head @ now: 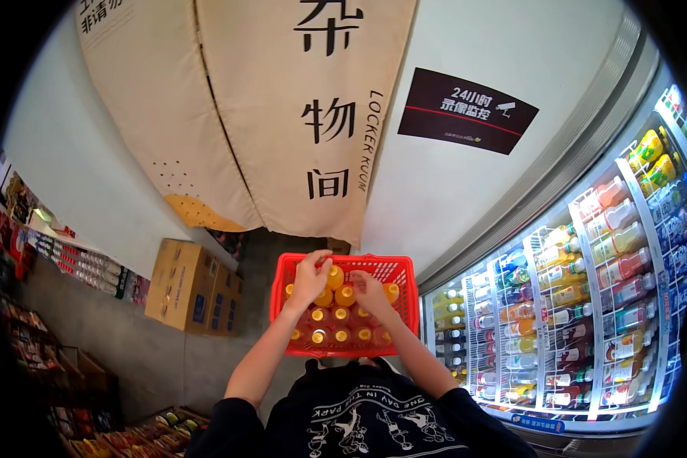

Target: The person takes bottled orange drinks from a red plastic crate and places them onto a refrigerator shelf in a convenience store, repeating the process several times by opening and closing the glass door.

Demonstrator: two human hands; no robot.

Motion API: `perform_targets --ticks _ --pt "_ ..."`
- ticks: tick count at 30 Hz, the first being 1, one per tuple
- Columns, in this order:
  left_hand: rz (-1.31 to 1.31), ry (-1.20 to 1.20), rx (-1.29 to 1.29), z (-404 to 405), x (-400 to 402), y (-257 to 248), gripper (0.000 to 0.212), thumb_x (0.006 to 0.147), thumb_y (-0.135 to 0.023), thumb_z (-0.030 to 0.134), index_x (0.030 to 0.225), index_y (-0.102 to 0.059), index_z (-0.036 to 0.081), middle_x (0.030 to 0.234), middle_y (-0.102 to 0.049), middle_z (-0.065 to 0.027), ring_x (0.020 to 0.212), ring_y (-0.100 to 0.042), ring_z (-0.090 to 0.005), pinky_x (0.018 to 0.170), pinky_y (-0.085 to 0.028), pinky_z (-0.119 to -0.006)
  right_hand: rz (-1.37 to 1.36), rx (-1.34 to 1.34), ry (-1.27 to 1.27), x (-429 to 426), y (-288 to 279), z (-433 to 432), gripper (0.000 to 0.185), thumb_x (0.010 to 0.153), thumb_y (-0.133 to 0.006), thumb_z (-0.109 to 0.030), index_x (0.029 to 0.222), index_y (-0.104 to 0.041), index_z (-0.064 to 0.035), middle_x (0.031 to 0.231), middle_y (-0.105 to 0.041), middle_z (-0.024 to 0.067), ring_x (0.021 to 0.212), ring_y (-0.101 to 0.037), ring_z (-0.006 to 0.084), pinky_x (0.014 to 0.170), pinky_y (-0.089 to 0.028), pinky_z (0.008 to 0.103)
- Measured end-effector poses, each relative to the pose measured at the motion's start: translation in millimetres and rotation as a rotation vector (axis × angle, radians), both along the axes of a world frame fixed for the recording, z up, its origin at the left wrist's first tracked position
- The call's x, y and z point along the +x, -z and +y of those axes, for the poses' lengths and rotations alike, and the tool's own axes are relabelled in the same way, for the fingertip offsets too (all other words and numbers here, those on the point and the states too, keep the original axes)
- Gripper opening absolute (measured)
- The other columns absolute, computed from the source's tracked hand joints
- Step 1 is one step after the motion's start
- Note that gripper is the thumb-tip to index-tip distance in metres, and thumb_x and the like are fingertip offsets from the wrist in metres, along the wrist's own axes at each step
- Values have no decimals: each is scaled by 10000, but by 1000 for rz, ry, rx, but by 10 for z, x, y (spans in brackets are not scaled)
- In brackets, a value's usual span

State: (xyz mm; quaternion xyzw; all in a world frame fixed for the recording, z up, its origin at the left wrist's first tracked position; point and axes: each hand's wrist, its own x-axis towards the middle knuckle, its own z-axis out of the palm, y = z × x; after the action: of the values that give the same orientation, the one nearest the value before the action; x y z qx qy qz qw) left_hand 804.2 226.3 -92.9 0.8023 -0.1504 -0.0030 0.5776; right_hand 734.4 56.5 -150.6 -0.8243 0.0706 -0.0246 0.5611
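A red plastic shopping basket (413, 286) stands before me, holding several bottles with yellow caps. Orange drink bottles (344, 296) fill its far part; pinkish-red drink bottles (341, 336) stand in rows nearer my body. My left hand (311, 280) is over the basket's far left part, its thumb close beside an orange bottle (335, 277). Whether it grips that bottle is unclear. Loosely curled, my right hand (370, 292) hovers above the bottles right of centre, and nothing shows between its fingers. Parts of the bottles under both hands are hidden.
A lit drinks cooler (592, 320) with several rows of bottles runs along the right. Cardboard boxes (174, 286) stand on the floor at left. Ahead, a beige fabric curtain (275, 114) hangs in a doorway. Snack shelves (143, 438) lie at the lower left.
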Motion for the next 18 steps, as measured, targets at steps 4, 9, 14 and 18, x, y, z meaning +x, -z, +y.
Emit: perform_targets --ticks 4,9,14,18 --pt "41 -13 -149 123 -100 -336 178 913 -585 115 1042 -646 9 911 -683 -107 852 -653 -164 723 -518 -287 -37 187 133 -55 -103 62 250 879 -530 9 1125 -573 6 1019 -670 122 967 -651 185 824 -533 287" --pt "209 232 -214 273 -277 -583 189 937 -572 130 1055 -624 -8 911 -656 -54 821 -630 -112 690 -540 -250 -37 525 272 -170 -375 267 191 923 -569 -97 1074 -599 17 944 -675 118 896 -661 171 766 -538 276" --pt "191 351 -138 264 -432 -415 196 926 -595 151 1035 -628 -9 906 -667 -49 804 -625 -98 652 -515 -227 -68 660 448 -504 -618 283 218 956 -557 -169 1073 -595 11 945 -670 100 869 -653 165 745 -543 285" --pt "367 484 -117 101 -662 -132 189 913 -604 144 1031 -633 -2 893 -669 -56 770 -629 -106 644 -508 -219 -90 605 672 -1123 -626 225 230 970 -530 -192 1047 -596 15 916 -669 98 818 -650 163 746 -538 300"
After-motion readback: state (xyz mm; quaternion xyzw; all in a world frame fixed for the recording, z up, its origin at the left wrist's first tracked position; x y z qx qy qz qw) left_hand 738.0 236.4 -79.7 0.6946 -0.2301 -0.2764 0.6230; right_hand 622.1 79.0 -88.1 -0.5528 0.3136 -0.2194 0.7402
